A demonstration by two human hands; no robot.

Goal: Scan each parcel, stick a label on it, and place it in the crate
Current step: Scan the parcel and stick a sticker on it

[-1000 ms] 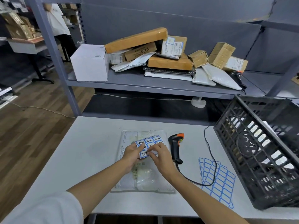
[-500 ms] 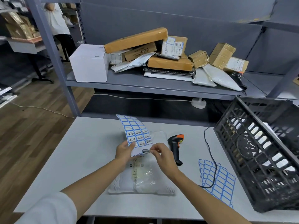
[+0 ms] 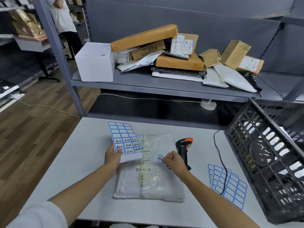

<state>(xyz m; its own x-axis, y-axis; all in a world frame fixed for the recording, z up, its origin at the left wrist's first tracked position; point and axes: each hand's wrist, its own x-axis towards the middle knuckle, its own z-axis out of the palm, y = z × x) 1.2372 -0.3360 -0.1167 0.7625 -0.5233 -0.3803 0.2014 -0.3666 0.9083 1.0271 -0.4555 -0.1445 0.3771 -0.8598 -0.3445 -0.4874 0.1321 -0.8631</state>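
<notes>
Head view: label (image 3: 160, 158) now peeled off sheet (image 3: 125, 142).

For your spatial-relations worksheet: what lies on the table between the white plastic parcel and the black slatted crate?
In the head view: black handheld scanner, its black cable, blue-bordered label sheets.

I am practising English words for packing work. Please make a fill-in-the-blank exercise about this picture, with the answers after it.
1. The left hand holds the label sheet, and the right hand pinches one peeled ____.
2. The white parcel lies flat on the ____.
3. The scanner lies to the ____ of the parcel.
4. The black crate has cut-out ____ in its wall.

Answers: label; table; right; holes
</notes>
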